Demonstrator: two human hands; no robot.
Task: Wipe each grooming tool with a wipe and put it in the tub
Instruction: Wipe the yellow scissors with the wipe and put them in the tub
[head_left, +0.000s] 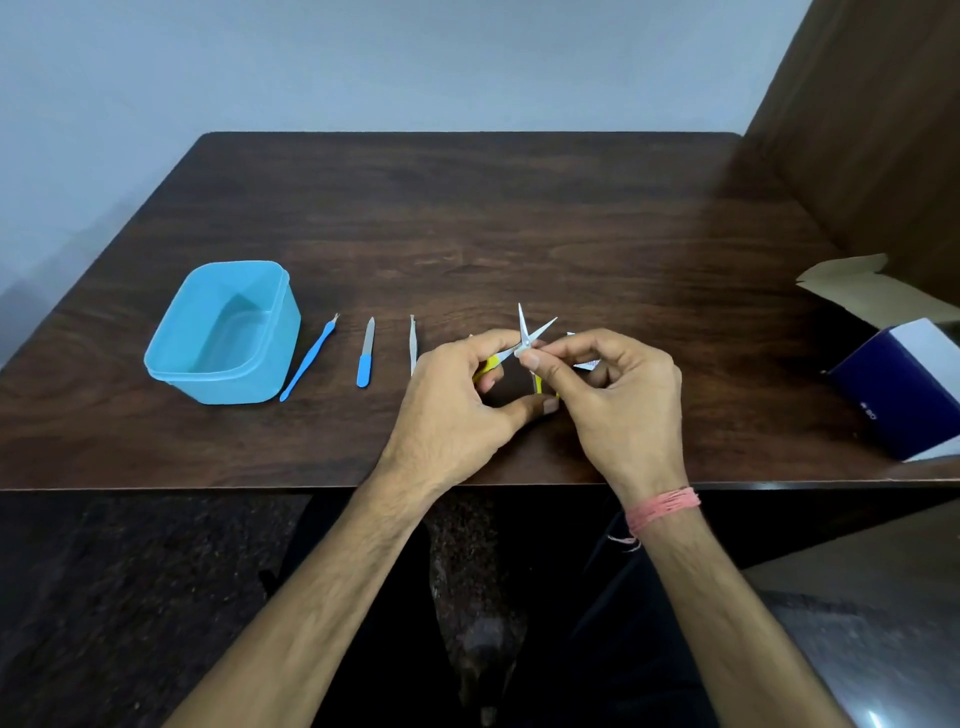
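Small scissors (525, 340), yellow handles, blades spread apart: centre of frame, gripped by the left hand (457, 397) at the handles and pinched at the pivot by the right hand (621, 402), with a white wipe (587, 364) partly hidden behind the right fingers. Blue tub (223, 332), left of centre on the dark wooden table (467, 218). Between tub and hands, lying apart: blue cuticle tool (309, 358), blue-handled nail file (366, 353), pale tweezers (413, 343).
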